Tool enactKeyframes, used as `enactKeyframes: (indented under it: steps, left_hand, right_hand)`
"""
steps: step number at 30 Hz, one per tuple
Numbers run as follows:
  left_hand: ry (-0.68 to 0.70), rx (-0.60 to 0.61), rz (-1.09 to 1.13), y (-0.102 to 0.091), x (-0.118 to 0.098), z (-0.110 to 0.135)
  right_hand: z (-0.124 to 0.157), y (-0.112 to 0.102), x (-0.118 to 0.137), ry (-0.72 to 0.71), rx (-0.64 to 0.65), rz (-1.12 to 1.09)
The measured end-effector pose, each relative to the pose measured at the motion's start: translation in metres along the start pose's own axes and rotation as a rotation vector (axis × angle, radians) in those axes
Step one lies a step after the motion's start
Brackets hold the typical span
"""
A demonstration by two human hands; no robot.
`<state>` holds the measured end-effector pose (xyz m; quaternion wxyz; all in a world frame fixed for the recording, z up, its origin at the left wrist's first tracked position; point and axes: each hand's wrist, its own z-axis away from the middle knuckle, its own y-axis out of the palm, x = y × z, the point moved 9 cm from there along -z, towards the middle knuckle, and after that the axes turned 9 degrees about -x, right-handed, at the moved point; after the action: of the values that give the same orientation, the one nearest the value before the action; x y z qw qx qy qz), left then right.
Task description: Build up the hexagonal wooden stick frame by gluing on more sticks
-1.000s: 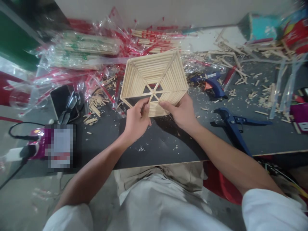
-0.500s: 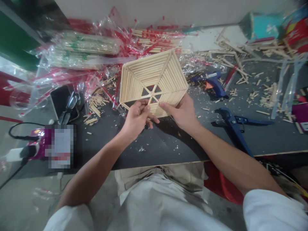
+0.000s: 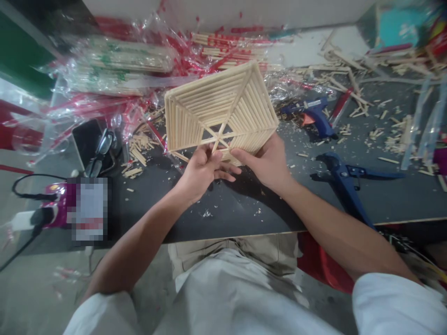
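Note:
A six-sided basket of stacked wooden sticks (image 3: 213, 100) is held tilted above the dark table, with crossing sticks and gaps at its centre. My left hand (image 3: 200, 174) pinches a stick at the near side of the open centre between thumb and forefinger; its other fingers reach out beneath. With the thumb over the near right wall and the fingers behind it, my right hand (image 3: 267, 165) grips the basket. To the right lie a blue glue gun (image 3: 314, 114) and a blue ratchet cutter (image 3: 344, 179).
Plastic-wrapped stick bundles (image 3: 115, 65) cover the back left. Short stick offcuts (image 3: 139, 149) lie left of the basket, more at right. Glasses (image 3: 101, 149) rest by a black phone (image 3: 85, 139). A purple power strip (image 3: 59, 204) with plugged cords sits at the left edge.
The basket has tipped a little and come slightly nearer the camera, its left rim shifting left. Both hands keep their hold. The whole view has shifted slightly.

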<state>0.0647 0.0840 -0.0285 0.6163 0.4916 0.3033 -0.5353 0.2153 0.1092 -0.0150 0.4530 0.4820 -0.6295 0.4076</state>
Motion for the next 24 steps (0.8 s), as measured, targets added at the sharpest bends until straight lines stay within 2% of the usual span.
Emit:
enactKeyframes:
  steps: [7, 14, 24]
  left_hand:
    - [0.013, -0.105, -0.041, -0.009, -0.003, -0.001]
    - [0.02, -0.202, -0.085, -0.012, -0.001, -0.005]
    - [0.004, -0.121, -0.07, -0.008, -0.001, -0.004]
  right_hand:
    - [0.004, 0.013, 0.007, 0.02, 0.073, -0.046]
    - [0.001, 0.008, 0.001, -0.002, 0.014, -0.022]
    - [0.004, 0.013, 0.007, 0.037, 0.069, -0.059]
